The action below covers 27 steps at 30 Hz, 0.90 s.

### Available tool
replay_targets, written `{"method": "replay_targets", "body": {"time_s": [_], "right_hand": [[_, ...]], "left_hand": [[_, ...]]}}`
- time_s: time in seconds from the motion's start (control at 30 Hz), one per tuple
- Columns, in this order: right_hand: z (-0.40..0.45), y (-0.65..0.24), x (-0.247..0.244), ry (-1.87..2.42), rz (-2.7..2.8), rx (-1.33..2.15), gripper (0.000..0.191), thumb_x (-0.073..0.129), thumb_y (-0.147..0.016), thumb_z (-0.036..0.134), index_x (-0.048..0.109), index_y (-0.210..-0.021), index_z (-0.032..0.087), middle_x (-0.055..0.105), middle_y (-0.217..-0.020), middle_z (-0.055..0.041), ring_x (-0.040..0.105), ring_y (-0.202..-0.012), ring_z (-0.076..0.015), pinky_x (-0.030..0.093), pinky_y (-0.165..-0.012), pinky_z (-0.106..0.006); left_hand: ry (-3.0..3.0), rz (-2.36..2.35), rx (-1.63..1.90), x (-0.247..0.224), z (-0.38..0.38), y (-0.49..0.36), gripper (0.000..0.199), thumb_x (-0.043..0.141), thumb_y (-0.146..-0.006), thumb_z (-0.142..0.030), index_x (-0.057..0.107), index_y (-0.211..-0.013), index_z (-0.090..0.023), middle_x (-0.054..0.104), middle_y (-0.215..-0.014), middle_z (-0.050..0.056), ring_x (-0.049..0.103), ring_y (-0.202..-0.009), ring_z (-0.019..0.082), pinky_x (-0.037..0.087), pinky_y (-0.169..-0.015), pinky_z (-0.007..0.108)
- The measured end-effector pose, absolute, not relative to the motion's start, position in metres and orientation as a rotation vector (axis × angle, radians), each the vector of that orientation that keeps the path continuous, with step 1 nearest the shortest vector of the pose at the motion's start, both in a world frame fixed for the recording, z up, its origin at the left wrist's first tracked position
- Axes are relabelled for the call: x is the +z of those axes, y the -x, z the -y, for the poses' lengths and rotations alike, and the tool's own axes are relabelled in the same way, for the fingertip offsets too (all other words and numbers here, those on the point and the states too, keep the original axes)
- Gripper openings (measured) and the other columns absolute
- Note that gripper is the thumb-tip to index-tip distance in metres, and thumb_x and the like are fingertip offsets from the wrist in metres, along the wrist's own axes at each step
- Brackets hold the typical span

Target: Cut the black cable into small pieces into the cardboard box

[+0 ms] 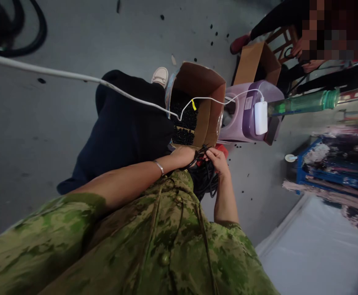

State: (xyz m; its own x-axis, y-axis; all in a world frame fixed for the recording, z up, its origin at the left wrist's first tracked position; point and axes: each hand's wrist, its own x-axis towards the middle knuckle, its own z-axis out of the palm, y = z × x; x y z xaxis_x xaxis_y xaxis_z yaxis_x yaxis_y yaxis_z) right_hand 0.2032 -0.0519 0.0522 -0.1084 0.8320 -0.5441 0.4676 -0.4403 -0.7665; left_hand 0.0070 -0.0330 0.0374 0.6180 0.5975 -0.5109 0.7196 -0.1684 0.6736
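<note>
Close to my lap, my left hand [183, 156], below a silver bracelet, is closed around black cord [193, 162]. My right hand [218, 160] pinches a small black piece at the cord's end, just to the right of the left hand. More looped black cord [206, 182] hangs in a bundle beneath both hands. Directly beyond them stands an open cardboard box [208, 82], with many small black parts [185, 135] inside. Something red [222, 150] shows behind my right hand. The exact shape of the pinched piece is too small to make out.
A white cable [105, 82] crosses over the box to a white power bank [261, 118] on a purple plastic stool [243, 96]. A green bottle [308, 101] lies there. Another person's hands [311, 65] work beside a second box [249, 61]. A blue rack [308, 164] stands right.
</note>
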Motion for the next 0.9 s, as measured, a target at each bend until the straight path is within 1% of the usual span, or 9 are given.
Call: {"method": "replay_targets", "body": {"time_s": [0.07,0.17,0.23,0.3,0.33,0.4,0.6,0.77,0.9], "right_hand": [[0.054,-0.201,0.049,1.852,1.506,1.495,0.039,0.061,-0.083,0.055,0.063,-0.071,0.018,0.059,-0.064,0.0003,0.051,-0.057,-0.0116,0.042,-0.055,-0.023],[0.059,-0.200,0.041,1.898,1.677,1.327,0.038,0.054,-0.089,0.053,0.067,-0.080,0.018,0.062,-0.067,-0.0009,0.055,-0.059,-0.0138,0.045,-0.059,-0.025],[0.062,-0.199,0.036,1.927,1.852,1.153,0.037,0.051,-0.092,0.050,0.070,-0.088,0.018,0.069,-0.075,-0.0039,0.062,-0.069,-0.0172,0.049,-0.068,-0.028],[0.063,-0.199,0.034,1.953,2.027,0.977,0.035,0.049,-0.093,0.046,0.072,-0.096,0.019,0.074,-0.091,-0.0078,0.067,-0.086,-0.0208,0.051,-0.080,-0.030],[0.063,-0.198,0.033,1.976,2.100,0.902,0.034,0.049,-0.094,0.043,0.072,-0.100,0.019,0.074,-0.098,-0.0093,0.068,-0.092,-0.0220,0.050,-0.084,-0.031],[0.062,-0.196,0.034,2.043,2.216,0.791,0.033,0.049,-0.095,0.040,0.073,-0.105,0.019,0.074,-0.107,-0.0106,0.068,-0.100,-0.0229,0.050,-0.087,-0.031],[0.058,-0.182,0.046,2.238,2.419,0.625,0.033,0.048,-0.097,0.038,0.070,-0.115,0.020,0.073,-0.112,-0.0096,0.067,-0.102,-0.0217,0.046,-0.085,-0.027],[0.050,-0.171,0.055,2.371,2.536,0.514,0.035,0.045,-0.099,0.041,0.070,-0.113,0.020,0.073,-0.110,-0.0102,0.066,-0.099,-0.0214,0.042,-0.076,-0.026],[0.043,-0.164,0.060,2.420,2.622,0.424,0.036,0.043,-0.100,0.042,0.070,-0.110,0.020,0.073,-0.108,-0.0115,0.067,-0.096,-0.0218,0.040,-0.071,-0.026]], "left_hand": [[-1.838,-1.057,-0.182,0.039,0.033,-0.007,0.039,0.051,-0.086,-0.038,0.070,-0.111,-0.014,0.072,-0.112,0.017,0.068,-0.103,0.029,0.051,-0.088,0.032],[-1.817,-1.044,-0.219,0.040,0.032,-0.007,0.043,0.051,-0.086,-0.042,0.070,-0.113,-0.015,0.071,-0.114,0.017,0.068,-0.105,0.029,0.051,-0.090,0.032],[-1.798,-1.029,-0.247,0.040,0.031,-0.008,0.045,0.050,-0.086,-0.045,0.071,-0.113,-0.014,0.071,-0.115,0.018,0.068,-0.106,0.030,0.051,-0.090,0.033],[-1.761,-1.022,-0.279,0.038,0.030,-0.009,0.047,0.049,-0.086,-0.047,0.071,-0.113,-0.015,0.071,-0.115,0.017,0.067,-0.108,0.030,0.051,-0.090,0.032],[-1.741,-1.020,-0.289,0.037,0.030,-0.010,0.047,0.049,-0.086,-0.048,0.071,-0.113,-0.016,0.071,-0.116,0.017,0.067,-0.108,0.029,0.051,-0.090,0.031],[-1.705,-1.030,-0.309,0.034,0.030,-0.011,0.046,0.047,-0.087,-0.047,0.072,-0.112,-0.017,0.071,-0.116,0.015,0.067,-0.109,0.028,0.051,-0.090,0.029],[-1.765,-1.036,-0.276,0.033,0.032,-0.009,0.047,0.044,-0.090,-0.043,0.074,-0.108,-0.011,0.071,-0.113,0.020,0.067,-0.107,0.031,0.051,-0.089,0.032],[-1.836,-1.108,-0.241,0.045,0.032,-0.006,0.041,0.044,-0.090,-0.033,0.075,-0.103,-0.008,0.072,-0.109,0.020,0.068,-0.103,0.030,0.051,-0.088,0.031],[-1.840,-1.124,-0.231,0.053,0.029,-0.003,0.037,0.045,-0.089,-0.027,0.075,-0.101,-0.007,0.072,-0.106,0.020,0.069,-0.101,0.032,0.052,-0.086,0.034]]}}
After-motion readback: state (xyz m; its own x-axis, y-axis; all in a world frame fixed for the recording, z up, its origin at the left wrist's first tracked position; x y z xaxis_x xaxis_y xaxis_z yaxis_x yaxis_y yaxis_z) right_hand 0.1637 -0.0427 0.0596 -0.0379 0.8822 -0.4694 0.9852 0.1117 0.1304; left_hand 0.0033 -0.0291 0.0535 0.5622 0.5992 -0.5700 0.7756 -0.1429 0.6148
